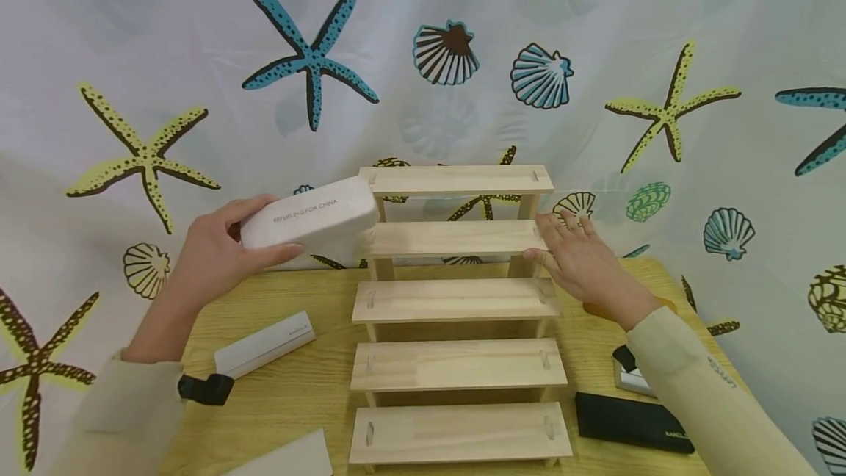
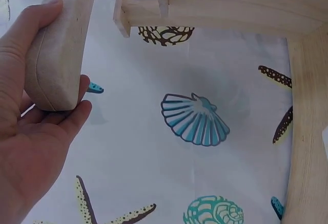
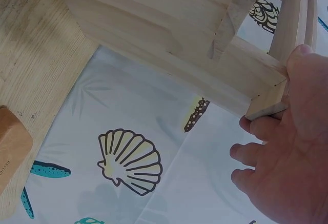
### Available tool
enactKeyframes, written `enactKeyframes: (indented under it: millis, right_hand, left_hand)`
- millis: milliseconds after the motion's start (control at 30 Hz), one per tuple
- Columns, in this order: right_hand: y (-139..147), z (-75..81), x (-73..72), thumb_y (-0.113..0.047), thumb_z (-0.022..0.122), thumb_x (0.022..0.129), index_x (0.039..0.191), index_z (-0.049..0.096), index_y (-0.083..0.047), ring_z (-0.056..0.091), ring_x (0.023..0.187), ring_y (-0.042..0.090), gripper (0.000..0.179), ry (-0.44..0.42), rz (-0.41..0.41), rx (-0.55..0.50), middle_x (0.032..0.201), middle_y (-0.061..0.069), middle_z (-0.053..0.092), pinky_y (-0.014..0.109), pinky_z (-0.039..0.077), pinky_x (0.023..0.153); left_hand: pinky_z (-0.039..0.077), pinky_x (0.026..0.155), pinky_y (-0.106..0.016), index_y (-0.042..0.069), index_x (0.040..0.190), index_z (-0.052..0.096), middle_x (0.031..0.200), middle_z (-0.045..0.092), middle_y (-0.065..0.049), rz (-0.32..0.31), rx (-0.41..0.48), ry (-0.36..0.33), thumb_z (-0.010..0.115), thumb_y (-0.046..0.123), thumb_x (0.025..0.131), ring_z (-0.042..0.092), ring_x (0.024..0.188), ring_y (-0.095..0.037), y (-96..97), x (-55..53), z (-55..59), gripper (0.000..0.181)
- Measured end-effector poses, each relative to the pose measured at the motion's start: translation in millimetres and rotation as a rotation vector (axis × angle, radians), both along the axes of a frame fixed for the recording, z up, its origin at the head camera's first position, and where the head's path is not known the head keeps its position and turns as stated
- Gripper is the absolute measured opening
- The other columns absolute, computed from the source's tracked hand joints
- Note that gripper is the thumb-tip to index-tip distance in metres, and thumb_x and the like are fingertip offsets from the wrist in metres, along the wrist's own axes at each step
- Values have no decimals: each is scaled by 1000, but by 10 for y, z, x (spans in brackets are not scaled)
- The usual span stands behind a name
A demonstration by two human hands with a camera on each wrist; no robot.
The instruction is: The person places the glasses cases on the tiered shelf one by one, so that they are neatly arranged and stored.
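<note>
My left hand [image 1: 221, 241] grips a white glasses case [image 1: 311, 213] with printed lettering, thumb on the near side and fingers round its end. The case is raised and tilted beside the upper left of a stepped wooden display rack [image 1: 456, 300], overlapping the ends of its upper shelves in the head view. In the left wrist view, the same case [image 2: 64, 44] sits between thumb and curled fingers. My right hand [image 1: 588, 263] holds the right end of the second shelf from the top. The right wrist view shows thumb and index finger on either side of that shelf end [image 3: 269, 101].
On the wooden table [image 1: 264, 402], one white case [image 1: 264, 344] lies left of the rack and another [image 1: 291, 458] nearer. To the right lie a black case [image 1: 631, 423], a partly hidden white one [image 1: 634, 380] and a brown case [image 3: 13, 147]. A patterned curtain [image 1: 410, 123] hangs behind.
</note>
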State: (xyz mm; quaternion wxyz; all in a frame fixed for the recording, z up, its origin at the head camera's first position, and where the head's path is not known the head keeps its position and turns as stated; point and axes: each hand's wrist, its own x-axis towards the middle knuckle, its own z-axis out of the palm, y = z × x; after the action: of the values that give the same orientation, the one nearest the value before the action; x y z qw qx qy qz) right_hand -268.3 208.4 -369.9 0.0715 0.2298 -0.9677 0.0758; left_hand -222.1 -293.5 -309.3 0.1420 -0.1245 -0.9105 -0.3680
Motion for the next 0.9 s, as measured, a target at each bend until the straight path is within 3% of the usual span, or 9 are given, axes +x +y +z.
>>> enactKeyframes:
  millis: [200,367,667,900]
  right_hand:
    - [24,6,-16,-44,45,112,164,25,6,18,160,52,74,-12,-1,-8,169,27,33,66,9,130]
    - [41,30,-17,-43,44,113,165,24,5,15,160,51,74,-29,1,-2,170,25,31,66,8,130]
    - [39,44,-13,-43,42,114,165,23,5,15,160,52,73,-47,8,-14,170,26,30,67,8,129]
    - [29,21,-26,-45,41,113,166,20,4,13,160,52,75,-58,4,-25,171,26,27,66,6,130]
  left_hand:
    - [48,73,-18,20,150,61,140,64,-9,-50,31,-6,91,30,85,57,102,-10,275,-200,119,72]
    - [47,79,-17,14,150,60,141,64,-13,-109,29,-3,90,30,86,59,108,-18,482,-344,162,73]
    - [51,87,-37,11,149,61,142,64,-11,-143,28,-28,92,33,83,62,115,-27,903,-660,252,76]
    - [50,89,-40,13,146,64,140,67,-11,-170,40,-62,93,35,81,62,112,-27,1233,-858,329,75]
